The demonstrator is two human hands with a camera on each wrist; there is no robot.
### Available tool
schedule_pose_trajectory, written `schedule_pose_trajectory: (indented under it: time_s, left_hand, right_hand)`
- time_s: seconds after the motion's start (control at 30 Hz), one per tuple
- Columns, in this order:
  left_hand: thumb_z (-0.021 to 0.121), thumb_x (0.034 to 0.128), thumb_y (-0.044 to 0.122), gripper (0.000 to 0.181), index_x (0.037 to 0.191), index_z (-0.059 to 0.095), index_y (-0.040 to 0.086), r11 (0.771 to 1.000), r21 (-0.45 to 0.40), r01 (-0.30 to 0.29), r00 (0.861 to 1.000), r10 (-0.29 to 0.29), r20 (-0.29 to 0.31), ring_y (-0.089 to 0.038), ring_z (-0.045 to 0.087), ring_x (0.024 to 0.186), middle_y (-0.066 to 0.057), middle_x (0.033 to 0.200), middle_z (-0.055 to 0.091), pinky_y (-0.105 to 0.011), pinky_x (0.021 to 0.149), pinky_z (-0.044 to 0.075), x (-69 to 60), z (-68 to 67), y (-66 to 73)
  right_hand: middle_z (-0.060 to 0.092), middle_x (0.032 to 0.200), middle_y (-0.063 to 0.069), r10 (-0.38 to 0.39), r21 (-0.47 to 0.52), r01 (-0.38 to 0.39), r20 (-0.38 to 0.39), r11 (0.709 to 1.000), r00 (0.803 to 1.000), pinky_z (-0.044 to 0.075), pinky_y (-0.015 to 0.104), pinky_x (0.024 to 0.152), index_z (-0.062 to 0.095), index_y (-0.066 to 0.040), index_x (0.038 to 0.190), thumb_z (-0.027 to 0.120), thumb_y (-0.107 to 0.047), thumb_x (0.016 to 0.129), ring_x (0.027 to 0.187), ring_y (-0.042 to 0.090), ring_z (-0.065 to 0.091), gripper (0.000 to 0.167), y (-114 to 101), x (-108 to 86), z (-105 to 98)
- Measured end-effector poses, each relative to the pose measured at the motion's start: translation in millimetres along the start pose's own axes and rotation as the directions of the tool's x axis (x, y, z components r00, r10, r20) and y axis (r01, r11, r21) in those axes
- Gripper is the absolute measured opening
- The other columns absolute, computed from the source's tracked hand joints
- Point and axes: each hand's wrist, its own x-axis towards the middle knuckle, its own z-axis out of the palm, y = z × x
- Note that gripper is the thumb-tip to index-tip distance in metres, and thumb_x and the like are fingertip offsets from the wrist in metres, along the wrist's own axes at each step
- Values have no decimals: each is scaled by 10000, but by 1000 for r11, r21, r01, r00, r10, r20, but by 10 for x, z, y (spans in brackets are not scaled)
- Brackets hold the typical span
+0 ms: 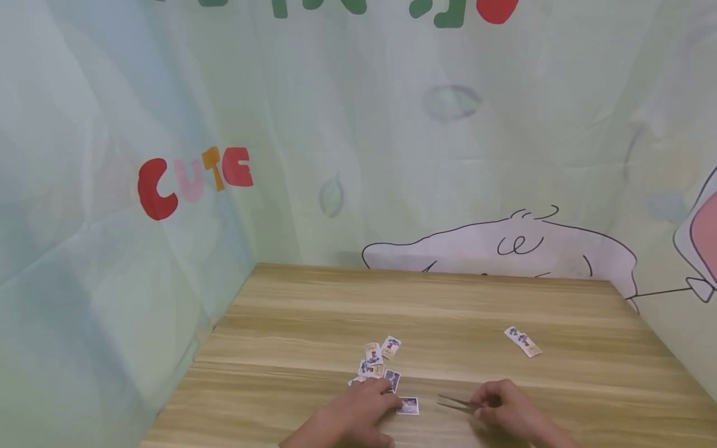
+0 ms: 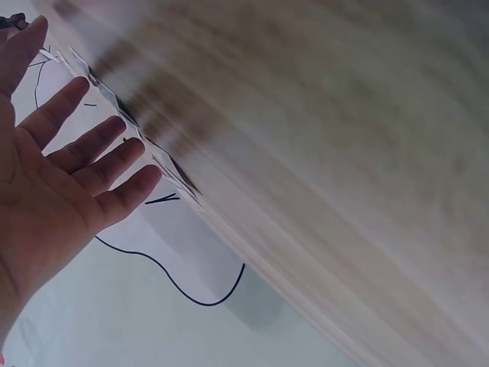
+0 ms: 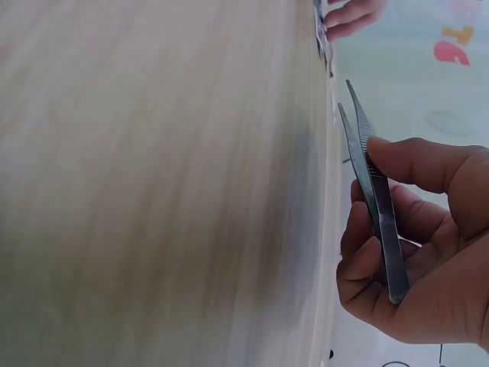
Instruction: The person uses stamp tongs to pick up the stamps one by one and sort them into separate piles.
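In the head view my left hand [image 1: 363,412] lies over the near end of a loose group of small printed stickers [image 1: 372,354], its fingers extended. One sticker [image 1: 411,406] lies beside its index fingertip. The left wrist view shows that hand [image 2: 65,168] with fingers spread, close to the stickers' raised edges; contact is hard to tell. My right hand [image 1: 506,407] holds metal tweezers [image 1: 456,403] to the right of that single sticker. In the right wrist view, the tweezers [image 3: 370,183] are pinched between thumb and fingers, their tips apart with nothing between them.
A separate sticker strip [image 1: 523,341] lies on the right part of the wooden table [image 1: 313,305]. Behind and to the left hangs a pale printed cloth [image 1: 347,124] with coloured letters and a cartoon outline.
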Motion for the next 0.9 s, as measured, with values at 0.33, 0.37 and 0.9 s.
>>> schedule_pose_trajectory:
  time_s: [0.33,0.37,0.9]
  left_hand:
    - [743,699,431,509,1151,633,225,1000,3,-16,1000,16,7,-127,507,1003,19,1117,534,-294,867,433,-34,-5,16]
    - [744,700,430,504,1146,634,225,1000,1,-16,1000,16,9,-129,508,1008,19,1119,535,-297,870,433,-38,0,16]
    - [730,666,257,481,1138,640,231,1000,-29,12,1000,-12,18,-123,509,999,31,1105,534,-297,877,432,-26,46,-8]
  right_hand:
    - [562,743,14,-14,-12,15,26,1000,1000,399,234,591,657,0,860,684,-9,729,666,103,484,134,-21,58,105]
    - [564,741,13,-17,-9,17,28,1000,999,402,232,588,657,-1,859,683,-4,727,662,98,484,134,-23,63,115]
    - [576,734,-8,-28,-34,29,46,999,999,427,238,599,655,-11,848,672,11,712,657,111,507,138,-91,156,212]
